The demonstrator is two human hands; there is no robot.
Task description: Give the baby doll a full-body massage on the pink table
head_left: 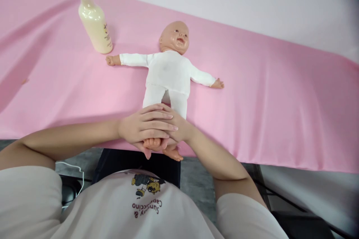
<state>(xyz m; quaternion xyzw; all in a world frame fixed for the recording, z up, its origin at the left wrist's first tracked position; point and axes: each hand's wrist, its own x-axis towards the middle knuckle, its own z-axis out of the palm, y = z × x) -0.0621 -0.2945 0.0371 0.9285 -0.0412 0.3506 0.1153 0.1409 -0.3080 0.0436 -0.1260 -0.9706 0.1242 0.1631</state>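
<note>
A baby doll [168, 71] in white clothes lies on its back on the pink sheet [266, 101], arms spread, head towards the far side. Both my hands are wrapped around its bare feet at the near edge of the sheet. My left hand [146, 125] lies on top, fingers pointing right, closed over the doll's feet. My right hand [179, 130] sits partly under the left, gripping the same feet from the right. One doll foot [172, 154] sticks out below my hands.
A cream pump bottle [94, 20] stands on the sheet beyond the doll's outstretched arm at the far left. A pale wall runs behind the table. Below the sheet's edge are a grey floor, a dark stool and a white cable [75, 168].
</note>
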